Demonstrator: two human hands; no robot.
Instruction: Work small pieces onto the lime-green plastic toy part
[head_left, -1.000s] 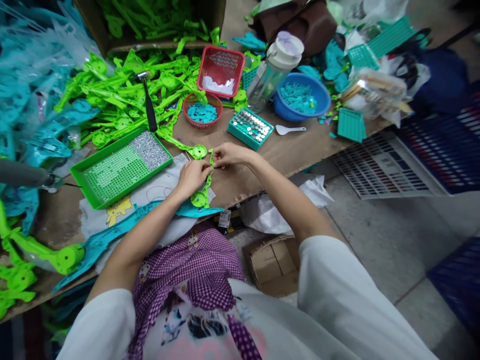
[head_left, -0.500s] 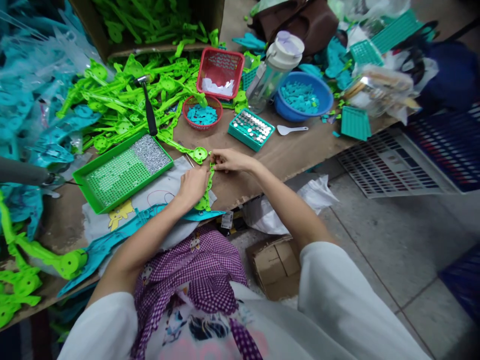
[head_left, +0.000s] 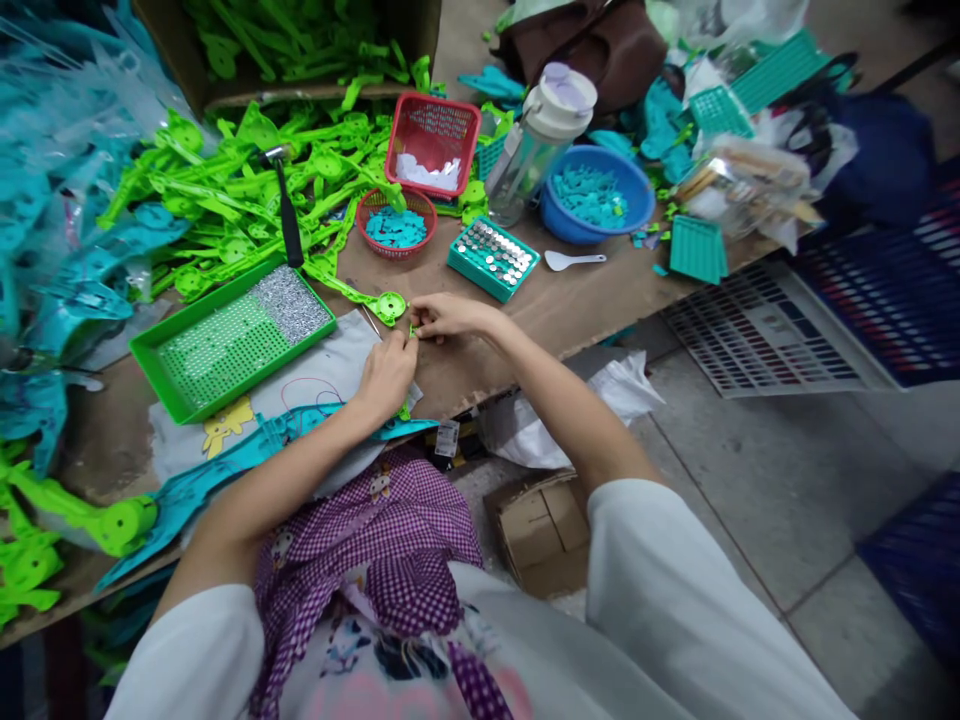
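Both of my hands meet at the front of the table over a bright green plastic part (head_left: 406,410), whose lower end shows beneath my left hand. Closed around that part, my left hand (head_left: 386,375) covers most of it. The fingers of my right hand (head_left: 448,317) are pinched at its upper end; whether they also hold something small cannot be made out. Just beyond my fingertips lies another green piece with a round end (head_left: 389,307). A long teal plastic part (head_left: 199,492) passes under my left forearm, partly on a grey cloth (head_left: 349,345).
Left of my hands stands a green tray (head_left: 262,372) with small metal pieces. Behind it lie a hammer (head_left: 289,225) and heaped green parts (head_left: 232,205). A teal box (head_left: 480,280) of metal discs, a white scoop (head_left: 574,261), a blue bowl (head_left: 559,222) and a bottle (head_left: 517,170) stand right.
The whole view has shifted slightly, so the table appears further left. My left hand has moved up along the green part and covers more of it; my right hand stays at its upper end.
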